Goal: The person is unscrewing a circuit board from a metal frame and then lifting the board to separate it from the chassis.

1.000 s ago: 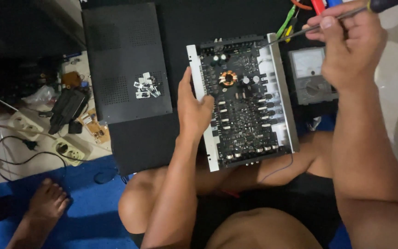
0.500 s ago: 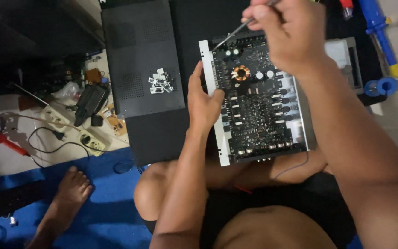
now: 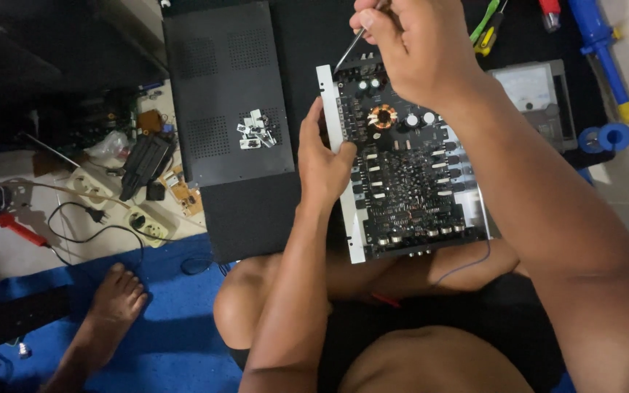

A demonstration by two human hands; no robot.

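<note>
The right hand (image 3: pixel 416 51) has a closed grip on a thin metal tool (image 3: pixel 349 49) (a small screwdriver, by the look of it), its tip angled down at the top left corner of the circuit board (image 3: pixel 409 175). The left hand (image 3: pixel 325 164) clamps the board's pale metal edge, thumb on top, holding it across the person's lap. To do this well, I'd say keep that left hold firm so the board can't rock, and set the tip squarely before turning, clear of the copper coil (image 3: pixel 383 116) nearby. Loose small metal parts (image 3: pixel 256 129) sit on the black cover plate (image 3: pixel 227 94) beside the board, and a meter (image 3: pixel 536 94) lies beyond it
</note>
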